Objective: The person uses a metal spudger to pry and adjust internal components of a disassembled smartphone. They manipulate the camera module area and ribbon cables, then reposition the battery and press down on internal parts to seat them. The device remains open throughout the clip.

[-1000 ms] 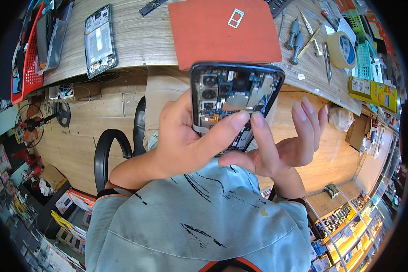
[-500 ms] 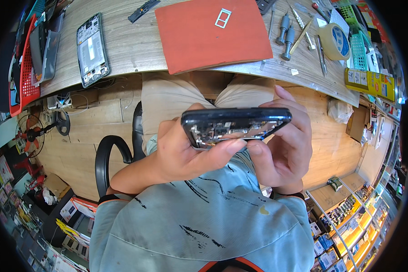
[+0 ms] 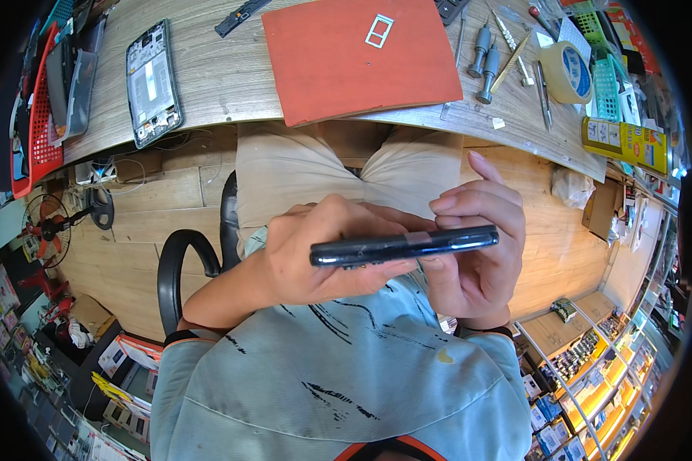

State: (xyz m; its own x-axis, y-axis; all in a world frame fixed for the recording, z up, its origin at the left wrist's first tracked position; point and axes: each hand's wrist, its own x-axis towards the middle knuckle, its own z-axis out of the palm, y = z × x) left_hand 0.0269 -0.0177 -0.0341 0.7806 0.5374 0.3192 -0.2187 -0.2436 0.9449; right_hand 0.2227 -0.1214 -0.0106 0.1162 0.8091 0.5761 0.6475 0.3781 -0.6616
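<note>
A dark smartphone (image 3: 392,247) is held edge-on above my lap, its long, narrow side turned up to view. My left hand (image 3: 296,250) wraps round its left end, with the thumb below the edge and fingers behind. At the right end, my right hand (image 3: 494,270) has its thumb against the phone's underside and bent fingers by the upper side, with one finger raised. The phone's broad faces are mostly hidden from this angle. Beyond on the desk lies a red mat (image 3: 354,69) with a small metal SIM tray (image 3: 378,31) on it.
On the desk's left lies an opened phone frame (image 3: 153,84), beside a red basket (image 3: 44,127). To the right are screwdrivers (image 3: 487,74), tweezers (image 3: 544,95), a tape roll (image 3: 567,71) and a yellow can (image 3: 624,144). A chair armrest (image 3: 173,269) stands at my left.
The phone has tilted from showing its open inside with small parts to showing its narrow edge, and sits slightly lower. Both hands have turned with it.
</note>
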